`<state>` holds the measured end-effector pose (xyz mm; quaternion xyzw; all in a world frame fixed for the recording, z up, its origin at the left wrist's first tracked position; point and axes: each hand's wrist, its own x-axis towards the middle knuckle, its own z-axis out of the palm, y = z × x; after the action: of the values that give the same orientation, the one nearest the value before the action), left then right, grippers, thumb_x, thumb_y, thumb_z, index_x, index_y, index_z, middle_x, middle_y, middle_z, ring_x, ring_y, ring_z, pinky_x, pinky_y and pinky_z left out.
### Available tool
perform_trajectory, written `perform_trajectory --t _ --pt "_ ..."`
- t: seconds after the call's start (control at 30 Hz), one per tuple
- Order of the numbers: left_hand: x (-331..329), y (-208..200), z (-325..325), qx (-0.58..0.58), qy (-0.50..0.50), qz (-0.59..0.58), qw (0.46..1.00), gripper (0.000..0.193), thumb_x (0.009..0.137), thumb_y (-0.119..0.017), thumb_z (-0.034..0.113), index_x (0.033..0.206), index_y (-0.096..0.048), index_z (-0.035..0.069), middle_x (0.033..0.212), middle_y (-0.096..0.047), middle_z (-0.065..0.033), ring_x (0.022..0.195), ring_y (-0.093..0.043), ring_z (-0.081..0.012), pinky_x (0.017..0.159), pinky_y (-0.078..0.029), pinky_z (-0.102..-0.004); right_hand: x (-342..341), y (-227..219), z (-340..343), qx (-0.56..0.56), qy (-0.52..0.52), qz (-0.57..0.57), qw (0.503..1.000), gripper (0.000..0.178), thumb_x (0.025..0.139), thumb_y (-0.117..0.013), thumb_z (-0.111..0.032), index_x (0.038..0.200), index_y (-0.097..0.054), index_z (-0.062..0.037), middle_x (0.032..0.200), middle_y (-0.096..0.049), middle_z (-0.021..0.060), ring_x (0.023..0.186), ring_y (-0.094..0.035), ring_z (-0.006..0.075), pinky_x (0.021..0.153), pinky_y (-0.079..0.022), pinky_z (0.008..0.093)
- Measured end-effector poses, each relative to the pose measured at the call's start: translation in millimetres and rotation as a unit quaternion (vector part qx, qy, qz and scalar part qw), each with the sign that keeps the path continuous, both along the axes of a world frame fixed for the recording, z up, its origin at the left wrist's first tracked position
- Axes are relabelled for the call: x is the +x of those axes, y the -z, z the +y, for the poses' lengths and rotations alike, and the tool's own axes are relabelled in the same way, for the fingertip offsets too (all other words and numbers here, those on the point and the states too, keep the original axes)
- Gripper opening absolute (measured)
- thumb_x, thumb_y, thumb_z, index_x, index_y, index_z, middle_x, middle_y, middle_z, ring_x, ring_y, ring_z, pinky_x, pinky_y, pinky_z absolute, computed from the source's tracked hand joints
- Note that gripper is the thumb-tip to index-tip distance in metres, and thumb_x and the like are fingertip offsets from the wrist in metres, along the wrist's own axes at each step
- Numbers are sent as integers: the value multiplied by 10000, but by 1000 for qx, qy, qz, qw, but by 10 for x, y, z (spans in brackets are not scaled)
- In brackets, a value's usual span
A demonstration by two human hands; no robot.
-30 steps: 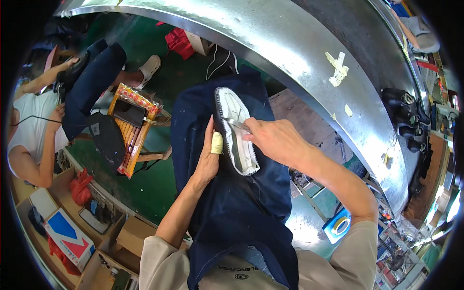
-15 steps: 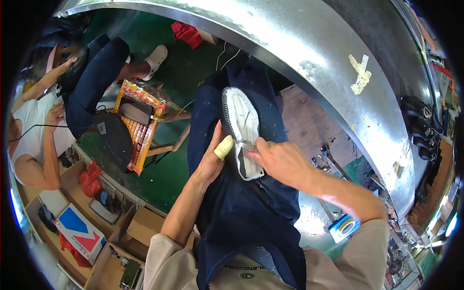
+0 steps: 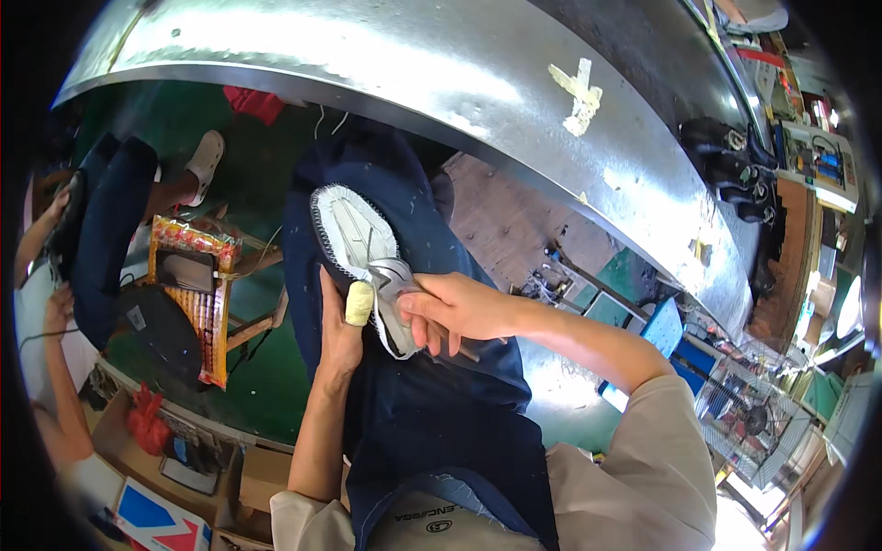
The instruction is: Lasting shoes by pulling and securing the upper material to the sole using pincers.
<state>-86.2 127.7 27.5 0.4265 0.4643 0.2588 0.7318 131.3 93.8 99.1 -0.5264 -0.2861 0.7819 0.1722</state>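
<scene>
On the lap: a shoe (image 3: pixel 345 219), its white, stitched-edged underside facing up and its far end leaning left, over dark blue cloth (image 3: pixel 436 230).
Left arm: forearm running from the near edge toward the far side, almost straight.
Left hand (image 3: pixel 340 338): gripping the shoe's left side, its yellow-wrapped thumb (image 3: pixel 359 304) near the edge.
Right arm: elbow bent out to the right, forearm reaching left.
Right hand (image 3: pixel 450 308): fingers curled around a greyish piece (image 3: pixel 390 274), which lies over the underside; a thin brown stick (image 3: pixel 469 355) shows under the fist, whether joined to it I cannot tell.
Shoe and hands: near end between both, far end beyond them.
</scene>
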Motion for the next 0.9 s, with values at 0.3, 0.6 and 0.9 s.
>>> perform_trajectory --t 0.3,0.6,0.9 --pt "216 -131 -184 188 -58 179 964 868 978 -703 306 1596 -203 -46 1481 -412 -289 1366 -406 -426 1175 -325 -470 105 -480 82 301 -134 -340 881 263 1052 -578 -296 1041 -567 -34 786 -707 130 641 -688 321 575 -531 415" --pt "110 -23 -178 186 -35 201 961 923 959 -676 403 1571 -191 -88 1460 -412 -341 1369 -405 -483 1167 -355 -481 -18 -320 574 523 -299 -382 701 229 998 -651 -278 977 -566 -67 753 -691 114 678 -703 311 564 -533 412" --pt "-38 -89 -133 207 4 221 953 873 976 -659 413 1572 -221 -50 1479 -441 -308 1376 -425 -464 1160 -363 -488 -1 -308 509 402 -272 -355 799 298 1056 -572 -316 999 -581 -23 721 -692 142 667 -696 355 584 -531 447"
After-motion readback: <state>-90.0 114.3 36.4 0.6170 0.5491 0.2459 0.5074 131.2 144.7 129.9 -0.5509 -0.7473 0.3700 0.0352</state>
